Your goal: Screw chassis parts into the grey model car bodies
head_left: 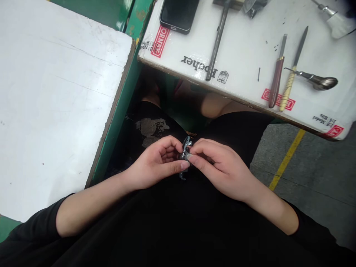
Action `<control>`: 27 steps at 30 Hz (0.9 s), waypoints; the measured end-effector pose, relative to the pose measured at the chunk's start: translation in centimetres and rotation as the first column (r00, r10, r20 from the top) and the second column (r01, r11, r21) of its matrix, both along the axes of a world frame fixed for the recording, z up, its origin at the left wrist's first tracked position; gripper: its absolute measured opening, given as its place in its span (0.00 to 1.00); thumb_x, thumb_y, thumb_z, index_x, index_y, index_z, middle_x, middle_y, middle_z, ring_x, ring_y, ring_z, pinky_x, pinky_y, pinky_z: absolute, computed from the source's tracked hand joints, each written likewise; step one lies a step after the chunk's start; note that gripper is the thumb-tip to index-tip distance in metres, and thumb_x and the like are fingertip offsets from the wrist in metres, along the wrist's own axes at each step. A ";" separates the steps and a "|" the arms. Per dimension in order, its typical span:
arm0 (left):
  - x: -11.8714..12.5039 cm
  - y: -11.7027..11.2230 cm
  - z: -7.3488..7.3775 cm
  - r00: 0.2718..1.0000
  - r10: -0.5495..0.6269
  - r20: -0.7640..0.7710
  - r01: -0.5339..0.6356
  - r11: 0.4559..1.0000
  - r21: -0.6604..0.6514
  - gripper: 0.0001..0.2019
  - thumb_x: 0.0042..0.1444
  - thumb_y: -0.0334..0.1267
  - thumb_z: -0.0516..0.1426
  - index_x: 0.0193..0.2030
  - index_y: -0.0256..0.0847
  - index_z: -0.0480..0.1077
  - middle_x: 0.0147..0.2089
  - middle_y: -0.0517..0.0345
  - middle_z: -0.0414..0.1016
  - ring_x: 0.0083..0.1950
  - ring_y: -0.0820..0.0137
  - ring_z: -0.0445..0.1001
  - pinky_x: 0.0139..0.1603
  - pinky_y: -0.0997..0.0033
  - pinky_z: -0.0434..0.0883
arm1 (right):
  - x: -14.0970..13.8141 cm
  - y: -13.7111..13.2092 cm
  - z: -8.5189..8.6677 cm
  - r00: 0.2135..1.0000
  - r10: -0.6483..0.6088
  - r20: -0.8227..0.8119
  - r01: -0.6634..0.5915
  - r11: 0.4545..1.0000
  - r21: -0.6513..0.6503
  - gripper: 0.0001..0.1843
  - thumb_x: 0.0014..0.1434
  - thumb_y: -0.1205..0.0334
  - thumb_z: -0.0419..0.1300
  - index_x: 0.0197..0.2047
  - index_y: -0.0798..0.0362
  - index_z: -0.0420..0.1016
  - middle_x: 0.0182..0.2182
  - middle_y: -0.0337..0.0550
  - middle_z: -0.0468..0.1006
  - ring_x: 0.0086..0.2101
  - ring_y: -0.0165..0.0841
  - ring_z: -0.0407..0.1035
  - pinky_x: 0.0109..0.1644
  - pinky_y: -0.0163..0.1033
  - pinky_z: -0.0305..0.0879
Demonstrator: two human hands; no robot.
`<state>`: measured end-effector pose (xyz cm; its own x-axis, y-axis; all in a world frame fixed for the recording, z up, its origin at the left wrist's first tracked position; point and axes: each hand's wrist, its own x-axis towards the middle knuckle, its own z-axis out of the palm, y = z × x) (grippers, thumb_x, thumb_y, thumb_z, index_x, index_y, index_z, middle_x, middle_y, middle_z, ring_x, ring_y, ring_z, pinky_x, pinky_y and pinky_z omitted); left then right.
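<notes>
Sat with my lap in black clothes (222, 141), and right at the center of the view was a small dark metal piece (185, 155) with shiny chrome-looking edges, held just above the lap. It was pinched between both hands, so I can't tell exactly what it was.

The left hand (155, 163) came in from about 8 o'clock, fingers curled in and the thumb pressed along the piece. The right hand (222, 168) came in from about 4 o'clock, its fingers (201, 146) closed over the piece and gripping it too. Neither hand had let go - both were firmly on it, fingertips nearly meeting.

At 1 to 2 o'clock sat a white printed board (236, 63) with a green edge under it. On it were a phone (179, 15), a slim steel-shafted hammer (218, 40), a dark red wood-handled knife (276, 81), a cream-handled knife (287, 89) and a steel spoon-shaped tool (319, 82) lying across that cream handle. Another white board (61, 104) filled 9 to 11 o'clock, and a yellow line (286, 159) ran over the grey floor (314, 178) around 3 to 4 o'clock.
</notes>
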<state>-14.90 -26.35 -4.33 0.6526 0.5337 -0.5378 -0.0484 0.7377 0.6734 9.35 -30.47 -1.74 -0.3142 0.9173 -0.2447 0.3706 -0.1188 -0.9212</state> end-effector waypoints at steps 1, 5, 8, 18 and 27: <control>0.0 0.0 0.0 1.000 0.003 -0.007 -0.003 1.000 0.004 0.20 0.61 0.35 0.80 0.49 0.40 0.75 0.47 0.57 0.83 0.48 0.69 0.83 0.53 0.69 0.82 | 0.0 -0.1 0.0 1.000 -0.001 0.003 0.001 1.000 0.008 0.10 0.82 0.58 0.64 0.44 0.47 0.80 0.38 0.39 0.80 0.37 0.34 0.74 0.43 0.41 0.72; -0.1 0.0 0.0 0.999 0.029 -0.018 -0.029 1.000 -0.002 0.26 0.61 0.34 0.79 0.61 0.45 0.75 0.53 0.55 0.86 0.54 0.66 0.85 0.58 0.65 0.82 | -0.2 -0.3 0.0 0.999 0.021 0.025 -0.023 0.998 0.066 0.09 0.82 0.60 0.63 0.45 0.47 0.80 0.38 0.41 0.81 0.37 0.35 0.75 0.43 0.42 0.73; -0.4 0.2 0.0 1.000 0.027 0.014 -0.027 0.999 -0.021 0.36 0.63 0.32 0.77 0.75 0.50 0.72 0.60 0.51 0.88 0.59 0.63 0.87 0.63 0.62 0.82 | -0.5 -0.4 0.2 1.000 0.015 0.021 -0.018 0.988 0.153 0.08 0.82 0.62 0.63 0.46 0.47 0.80 0.37 0.41 0.81 0.37 0.35 0.76 0.42 0.42 0.75; -0.6 0.0 0.4 0.942 -0.045 0.333 0.134 0.959 -0.249 0.27 0.69 0.41 0.72 0.73 0.42 0.81 0.58 0.38 0.91 0.64 0.46 0.90 0.69 0.46 0.83 | 0.1 0.0 0.8 0.988 -0.137 0.076 0.113 0.958 0.265 0.13 0.79 0.60 0.67 0.63 0.42 0.87 0.55 0.49 0.85 0.50 0.42 0.83 0.52 0.49 0.85; -0.6 -0.6 0.0 0.942 -0.065 0.330 0.157 0.952 -0.262 0.23 0.74 0.45 0.69 0.71 0.42 0.82 0.62 0.34 0.90 0.64 0.47 0.90 0.70 0.48 0.81 | -0.2 0.1 0.7 0.977 -0.208 0.053 0.188 0.949 0.251 0.11 0.78 0.65 0.66 0.58 0.45 0.88 0.51 0.45 0.88 0.48 0.38 0.84 0.52 0.44 0.84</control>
